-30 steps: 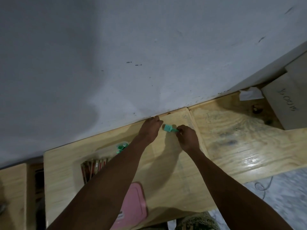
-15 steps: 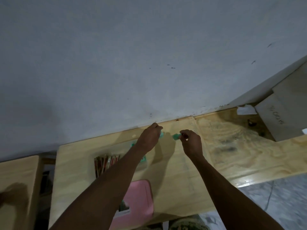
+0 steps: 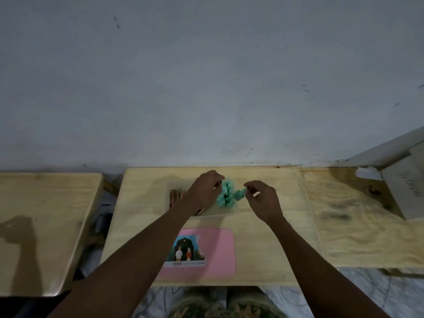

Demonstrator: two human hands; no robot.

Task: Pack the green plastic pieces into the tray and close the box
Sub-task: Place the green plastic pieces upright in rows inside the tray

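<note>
Green piece (image 3: 239, 194) moved; right fingers (image 3: 249, 186) pinch

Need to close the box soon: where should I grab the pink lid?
Probably its right short edge, from the right: the pink lid lies flat on the table, its left corner under the left forearm, so pinch the bare rim.

Two bare forearms (image 3: 149, 249) in shot, with left hand (image 3: 204, 191) and right hand (image 3: 263, 200) uncovered too. At the bottom edge are trousers (image 3: 229, 304) in a mottled green-and-tan print, probably camouflage, though it's dim and blurred down there.
</note>
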